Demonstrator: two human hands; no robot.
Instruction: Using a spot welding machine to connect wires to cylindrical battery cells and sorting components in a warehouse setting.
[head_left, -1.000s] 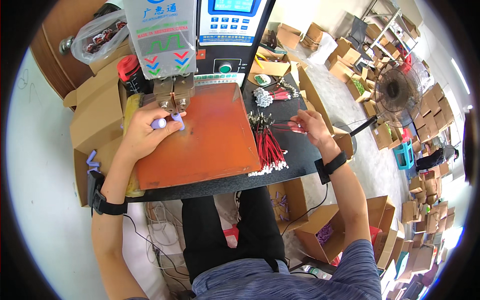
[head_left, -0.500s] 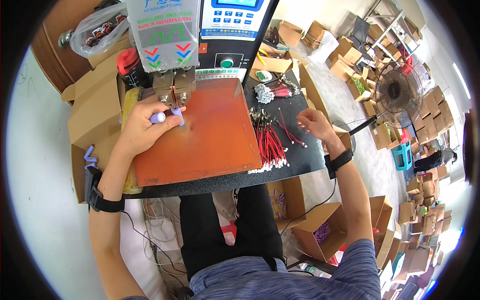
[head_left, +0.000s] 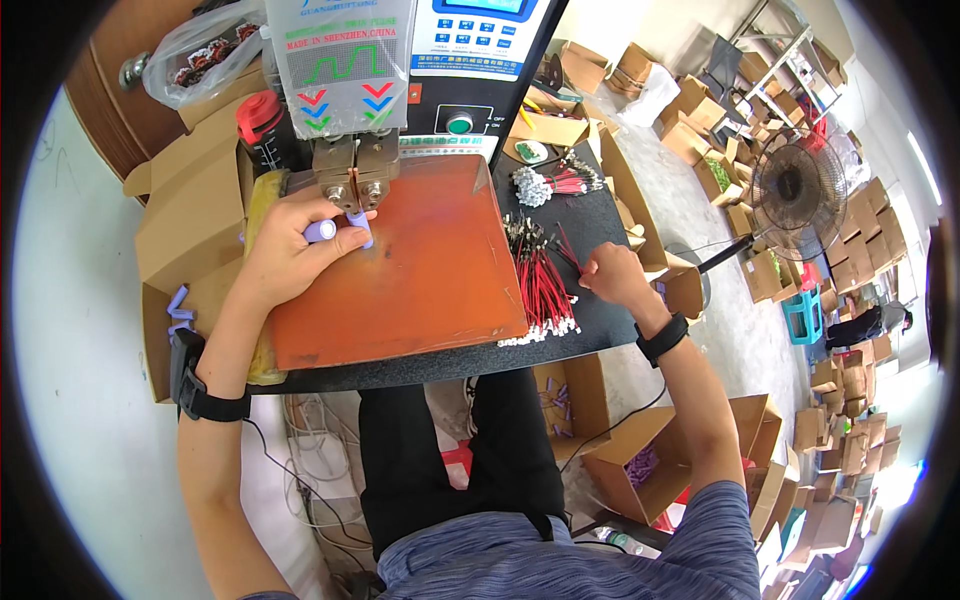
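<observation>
Two purple cylindrical battery cells are in my left hand (head_left: 290, 245), whose fingers and thumb are closed round them. One cell (head_left: 320, 231) lies with its pale end toward me. The other cell (head_left: 361, 232) stands tilted right under the electrode tips of the spot welder (head_left: 357, 175); whether it touches them I cannot tell. Over the dark tabletop on the right, my right hand (head_left: 618, 275) is pinched on a red wire lead (head_left: 568, 248). Its fingertips partly cover the lead's near end. Beside it lies a bundle of red and black wire leads with white connectors (head_left: 545, 290).
An orange-brown mat (head_left: 420, 270) covers the table under the welder. Further back lies a second wire bundle (head_left: 535, 186). A cardboard box with purple cells (head_left: 180, 315) stands at the left, near a red-lidded bottle (head_left: 262, 125). Boxes and a fan (head_left: 798, 180) stand at the right.
My right hand has moved left and nearer to me, and its fingers have closed on the separate red wire lead. My left hand still holds the cells under the welder.
</observation>
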